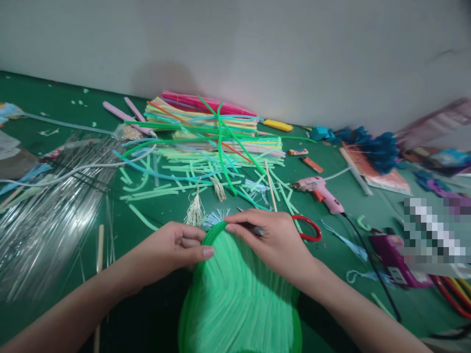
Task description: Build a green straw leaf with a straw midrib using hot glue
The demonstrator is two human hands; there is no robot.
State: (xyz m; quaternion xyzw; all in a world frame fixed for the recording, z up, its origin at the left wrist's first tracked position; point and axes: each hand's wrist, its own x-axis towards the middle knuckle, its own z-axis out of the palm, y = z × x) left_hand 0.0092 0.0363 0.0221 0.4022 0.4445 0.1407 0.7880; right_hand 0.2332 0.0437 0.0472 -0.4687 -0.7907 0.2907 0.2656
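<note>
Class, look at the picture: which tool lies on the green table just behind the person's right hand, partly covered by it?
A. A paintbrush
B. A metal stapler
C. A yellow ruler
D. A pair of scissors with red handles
D. A red loop handle of the scissors shows just past the right hand, which rests on the rim of the green fan-shaped piece with the left hand.

My green desk [55, 93]: straw pile [206, 127] at back edge, pink glue gun [320, 192] right, clear rods [47, 211] left.

Bright green ribbed fan [235, 294], pink glue gun [320, 192], dark green table [55, 98].
</note>
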